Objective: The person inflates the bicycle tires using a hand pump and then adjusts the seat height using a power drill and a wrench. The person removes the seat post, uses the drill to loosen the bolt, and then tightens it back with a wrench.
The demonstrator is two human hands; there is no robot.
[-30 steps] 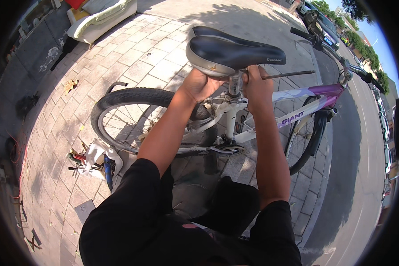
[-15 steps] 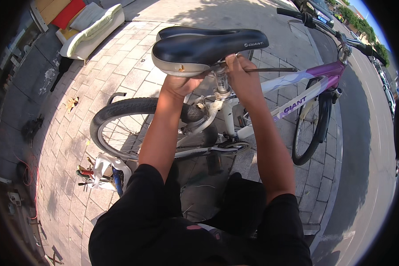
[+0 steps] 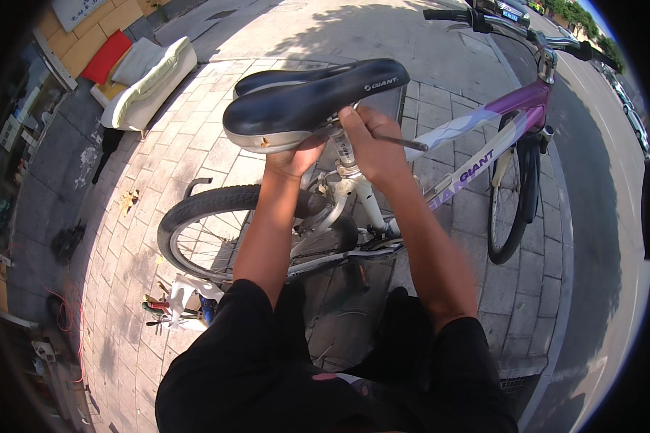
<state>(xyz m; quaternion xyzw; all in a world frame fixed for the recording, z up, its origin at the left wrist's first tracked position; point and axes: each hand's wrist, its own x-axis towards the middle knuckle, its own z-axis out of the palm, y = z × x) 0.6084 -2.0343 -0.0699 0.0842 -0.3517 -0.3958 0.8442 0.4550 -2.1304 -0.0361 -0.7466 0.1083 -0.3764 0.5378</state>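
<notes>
A black bicycle saddle (image 3: 314,101) with a grey lower rim sits on a silver seat post (image 3: 343,146), its nose pointing right and tilted up. Cupped beneath the rear of the saddle, my left hand (image 3: 301,156) is closed against its underside, fingers partly hidden. My right hand (image 3: 374,144) is closed around a slim dark metal rod-shaped tool (image 3: 406,143), below the saddle nose and beside the post. One end of the tool sticks out to the right; its other end is hidden under the saddle. The white and purple bicycle (image 3: 477,164) stands upright before me.
A bag of hand tools (image 3: 184,303) lies on the paving left of my legs, behind the rear wheel (image 3: 195,234). A pale sofa (image 3: 148,79) with cushions stands at the far left. The handlebar (image 3: 509,29) is at the far right, near the road.
The saddle has tipped nose-up and sits lower and further left in view. My right hand and the tool have turned with the outer end lower. The view has also shifted.
</notes>
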